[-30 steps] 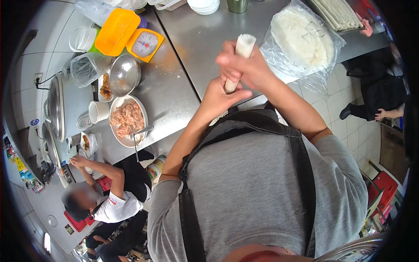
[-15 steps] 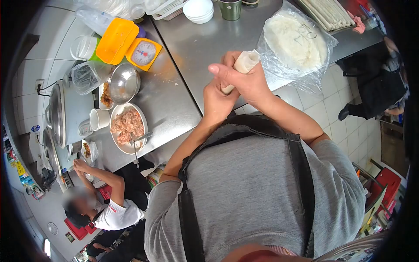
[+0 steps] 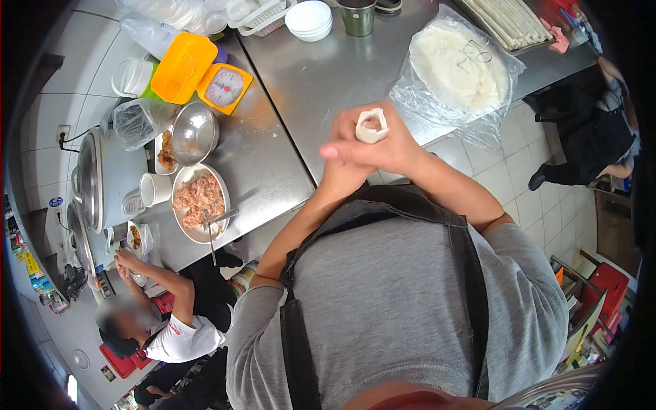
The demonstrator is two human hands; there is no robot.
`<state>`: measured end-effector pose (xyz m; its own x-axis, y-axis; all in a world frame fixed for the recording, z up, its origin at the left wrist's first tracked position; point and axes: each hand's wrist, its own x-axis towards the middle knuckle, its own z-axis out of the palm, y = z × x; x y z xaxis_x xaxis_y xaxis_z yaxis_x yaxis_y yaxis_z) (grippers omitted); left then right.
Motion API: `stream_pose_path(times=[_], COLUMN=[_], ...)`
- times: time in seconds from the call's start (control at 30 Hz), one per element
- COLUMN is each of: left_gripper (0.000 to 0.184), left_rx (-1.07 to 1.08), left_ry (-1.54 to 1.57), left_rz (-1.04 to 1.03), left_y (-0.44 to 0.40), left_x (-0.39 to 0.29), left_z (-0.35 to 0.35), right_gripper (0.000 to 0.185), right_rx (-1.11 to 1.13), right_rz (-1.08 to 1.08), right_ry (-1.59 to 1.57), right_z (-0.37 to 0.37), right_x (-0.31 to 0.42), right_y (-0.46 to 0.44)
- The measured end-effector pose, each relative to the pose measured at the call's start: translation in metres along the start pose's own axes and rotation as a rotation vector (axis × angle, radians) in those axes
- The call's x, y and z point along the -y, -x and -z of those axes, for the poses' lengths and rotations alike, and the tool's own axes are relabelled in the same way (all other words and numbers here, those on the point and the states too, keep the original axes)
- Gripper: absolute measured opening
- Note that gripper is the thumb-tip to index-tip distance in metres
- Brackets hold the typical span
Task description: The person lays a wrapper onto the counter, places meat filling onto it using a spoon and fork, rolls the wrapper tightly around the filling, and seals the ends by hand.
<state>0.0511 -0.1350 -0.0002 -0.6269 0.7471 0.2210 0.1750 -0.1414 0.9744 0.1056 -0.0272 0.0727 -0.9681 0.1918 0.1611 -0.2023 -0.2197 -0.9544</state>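
Note:
An open-topped dumpling (image 3: 372,127), its pale dough wrapper wrapped around pinkish filling, stands upright between my two hands with the open end facing me. My right hand (image 3: 396,145) is closed around it, thumb stretched across to the left. My left hand (image 3: 344,169) is closed against it from below and the left, its fingers mostly hidden behind the right. On the steel table to the left, an oval bowl (image 3: 224,186) contains minced meat (image 3: 197,198) with metal utensils (image 3: 211,236) resting in it. A plastic-covered round of white dough wrappers (image 3: 461,67) lies beyond my right hand.
An orange kitchen scale (image 3: 225,86), a steel bowl (image 3: 195,134) and a white cup (image 3: 156,188) stand on the left. White bowls (image 3: 309,20), a metal cup (image 3: 357,19) and a tray of dough sticks (image 3: 502,24) line the back. A co-worker (image 3: 179,321) works at lower left; another person (image 3: 591,133) stands right.
The dumpling has tilted from slanting to upright, so its filling now shows. My right hand has turned and lowered slightly around it; both hands keep hold.

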Motion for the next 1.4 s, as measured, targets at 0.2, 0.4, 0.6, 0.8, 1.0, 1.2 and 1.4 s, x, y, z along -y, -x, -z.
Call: stream_pose_path(times=[0.2,0.4,0.6,0.8,1.0,1.2,1.4], left_gripper=[0.045,0.039,0.039,0.042,0.037,0.022,0.025], left_rx=[0.484,-0.070,0.337,-0.019,0.237,-0.035,0.024], left_ry=[0.205,-0.077,0.118,-0.018,-0.471,-0.616,-0.912], left_rz=[0.189,0.030,0.209,0.021,-0.013,-0.449,-0.683], left_y=[0.007,0.000,0.006,0.012,0.004,-0.018,-0.031], left_x=[0.004,-0.013,0.002,0.005,-0.021,-0.119,-0.117], left_z=[0.025,-0.002,0.020,-0.008,0.050,0.066,0.046], right_gripper=[0.041,0.041,0.044,0.047,0.050,0.033,0.019], right_rx=[0.533,-0.126,0.472,-0.104,-0.186,-0.207,-0.231], right_rz=[-0.128,0.044,-0.133,-0.079,0.030,0.077,0.133], right_ry=[0.086,-0.091,-0.105,-0.043,0.178,0.380,0.431], right_z=[0.026,-0.001,0.022,-0.002,0.008,0.011,0.008], right_x=[0.015,-0.007,0.015,0.011,0.020,-0.006,-0.020], right_y=[-0.002,0.001,0.003,0.010,0.009,0.004,-0.002])
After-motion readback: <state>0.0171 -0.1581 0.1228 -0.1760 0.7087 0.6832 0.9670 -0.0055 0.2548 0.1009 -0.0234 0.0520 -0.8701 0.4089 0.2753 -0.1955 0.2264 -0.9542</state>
